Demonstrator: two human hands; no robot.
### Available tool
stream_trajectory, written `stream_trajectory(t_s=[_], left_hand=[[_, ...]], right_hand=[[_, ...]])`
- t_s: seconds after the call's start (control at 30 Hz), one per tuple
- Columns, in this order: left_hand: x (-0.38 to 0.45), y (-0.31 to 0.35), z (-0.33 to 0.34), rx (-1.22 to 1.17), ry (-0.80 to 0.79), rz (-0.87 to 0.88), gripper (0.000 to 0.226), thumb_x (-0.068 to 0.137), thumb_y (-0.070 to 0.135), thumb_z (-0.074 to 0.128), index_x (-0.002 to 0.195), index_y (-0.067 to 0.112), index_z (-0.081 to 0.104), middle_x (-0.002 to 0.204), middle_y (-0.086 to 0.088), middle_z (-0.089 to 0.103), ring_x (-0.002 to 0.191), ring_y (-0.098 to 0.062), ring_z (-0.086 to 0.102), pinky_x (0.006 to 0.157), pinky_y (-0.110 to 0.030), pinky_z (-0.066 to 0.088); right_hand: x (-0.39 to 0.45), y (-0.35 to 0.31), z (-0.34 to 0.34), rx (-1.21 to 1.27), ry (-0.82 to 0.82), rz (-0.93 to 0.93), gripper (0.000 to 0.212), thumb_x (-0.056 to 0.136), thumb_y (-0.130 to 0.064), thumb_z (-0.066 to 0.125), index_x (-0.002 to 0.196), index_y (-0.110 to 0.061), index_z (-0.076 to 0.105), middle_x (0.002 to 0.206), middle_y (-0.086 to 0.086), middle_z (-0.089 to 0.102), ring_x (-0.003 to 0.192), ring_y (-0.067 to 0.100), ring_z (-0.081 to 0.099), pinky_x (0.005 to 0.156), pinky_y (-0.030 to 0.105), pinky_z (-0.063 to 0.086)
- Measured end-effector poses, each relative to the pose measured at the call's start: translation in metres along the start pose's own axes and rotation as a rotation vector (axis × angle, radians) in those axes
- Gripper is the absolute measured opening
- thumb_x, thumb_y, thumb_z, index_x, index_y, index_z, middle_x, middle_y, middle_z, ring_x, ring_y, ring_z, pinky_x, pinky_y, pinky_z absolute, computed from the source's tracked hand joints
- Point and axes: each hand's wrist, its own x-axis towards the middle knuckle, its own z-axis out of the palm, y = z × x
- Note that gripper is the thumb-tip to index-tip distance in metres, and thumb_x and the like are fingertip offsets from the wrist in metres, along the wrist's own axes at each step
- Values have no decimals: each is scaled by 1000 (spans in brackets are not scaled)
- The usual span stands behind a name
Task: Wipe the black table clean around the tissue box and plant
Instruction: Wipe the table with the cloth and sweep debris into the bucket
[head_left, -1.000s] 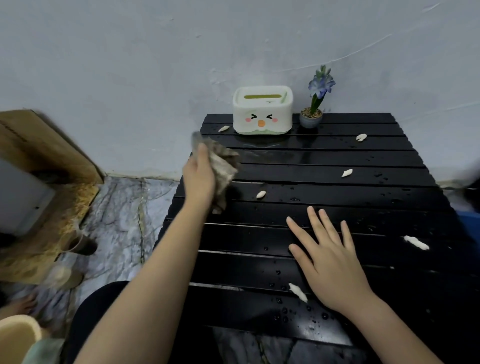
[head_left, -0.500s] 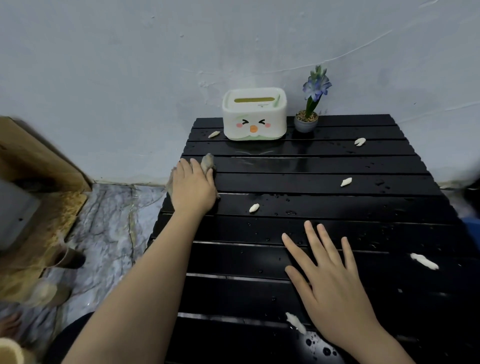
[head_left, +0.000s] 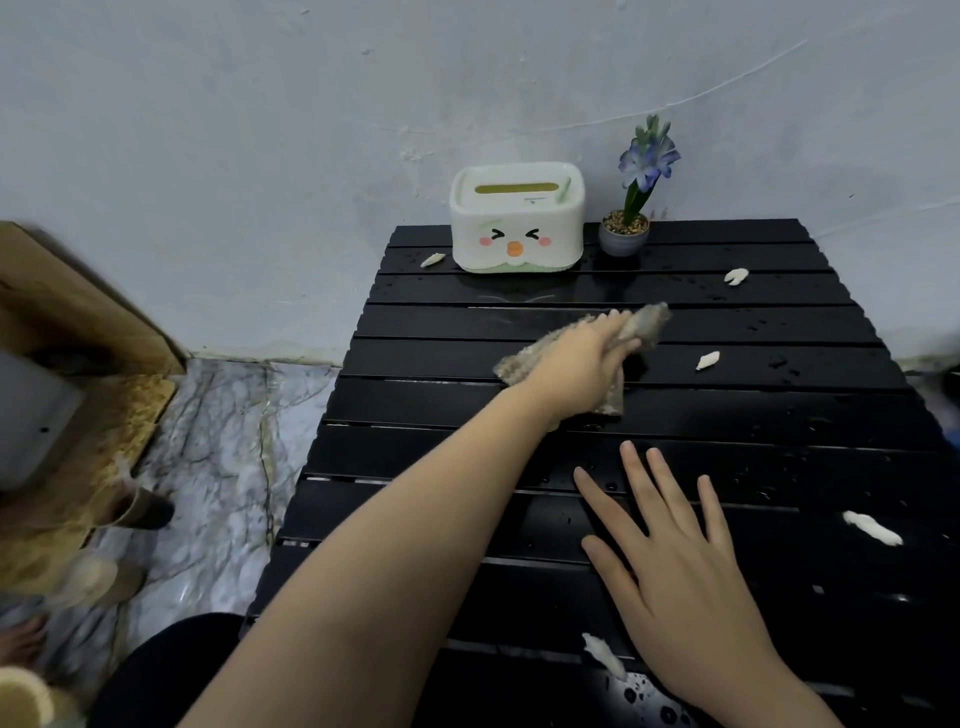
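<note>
The black slatted table (head_left: 779, 415) is wet, with several white scraps (head_left: 707, 360) scattered on it. A white tissue box (head_left: 516, 218) with a cartoon face stands at the back edge, and a small potted plant (head_left: 628, 228) with a blue flower sits just right of it. My left hand (head_left: 582, 364) grips a grey-brown cloth (head_left: 644, 325) and presses it on the table's middle, in front of the tissue box. My right hand (head_left: 670, 571) lies flat on the near slats, fingers spread.
A grey wall runs behind the table. Marble floor (head_left: 218, 457) lies to the left, with a cardboard box (head_left: 78, 322), a woven mat and cups on it. Water drops (head_left: 644, 701) sit at the near table edge.
My left hand swept the cloth from the table's left edge rightward to the middle. The scrap that lay in the middle is no longer visible. My right hand stayed put.
</note>
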Motion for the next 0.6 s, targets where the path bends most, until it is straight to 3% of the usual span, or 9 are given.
stream_trajectory(t_s=[0.07, 0.13, 0.23, 0.3, 0.33, 0.4, 0.47, 0.6], left_hand=[[-8, -1, -21, -219, 172, -48, 36, 103, 19, 53, 135, 5, 58, 126, -15, 68, 116, -25, 64, 102, -31, 45], [-18, -14, -52, -343, 358, -97, 28, 102, 16, 54, 121, 0, 65, 111, -15, 73, 97, -18, 66, 90, -27, 48], [-45, -49, -111, -202, 522, -102, 19, 102, 24, 53, 108, 14, 68, 97, -2, 73, 83, -3, 63, 81, -15, 47], [-67, -78, -137, -77, 467, -142, 20, 101, 34, 51, 113, 25, 64, 105, 3, 71, 101, -6, 65, 91, -14, 45], [-78, -94, -142, 9, 397, -203, 29, 100, 40, 50, 125, 30, 59, 124, 0, 67, 121, -14, 59, 102, -18, 41], [-98, -123, -138, 240, 249, -345, 56, 100, 52, 46, 152, 40, 30, 162, -5, 30, 151, -21, 22, 120, -36, 23], [-108, -137, -123, 428, 218, -370, 63, 100, 55, 40, 157, 39, 16, 168, -8, 4, 155, -26, 0, 124, -45, 12], [-87, -130, -102, 611, 250, -304, 60, 105, 40, 35, 156, 9, 25, 164, -19, 16, 153, -35, 9, 123, -49, 12]], right_hand=[[0, 2, 2, -7, 5, -5, 57, 100, -57, 11, 155, -43, 13, 166, 2, 3, 153, 20, -6, 122, 54, 7], [0, 3, 5, 3, 15, -10, 56, 100, -58, 11, 155, -46, 6, 166, 0, -2, 152, 18, -11, 122, 53, 3], [0, 4, 7, 7, 13, -13, 55, 100, -60, 7, 153, -49, -1, 166, -2, -7, 151, 16, -17, 122, 52, -3], [0, 5, 7, 18, 18, -12, 55, 100, -60, 6, 154, -48, 1, 166, -1, -6, 151, 15, -18, 122, 51, -4], [0, 5, 6, 23, 20, -11, 55, 100, -60, 6, 154, -47, 2, 166, -1, -5, 151, 15, -18, 122, 51, -5], [0, 4, 6, 29, 21, -10, 55, 101, -60, 7, 154, -47, 2, 166, -2, -5, 150, 15, -20, 122, 51, -6], [0, 4, 6, 32, 21, -13, 55, 100, -60, 7, 154, -48, 1, 166, -3, -7, 150, 14, -21, 122, 50, -7], [0, 6, 5, 74, 17, -29, 54, 101, -60, 11, 154, -47, 5, 166, -4, -8, 150, 13, -21, 122, 49, -9]])
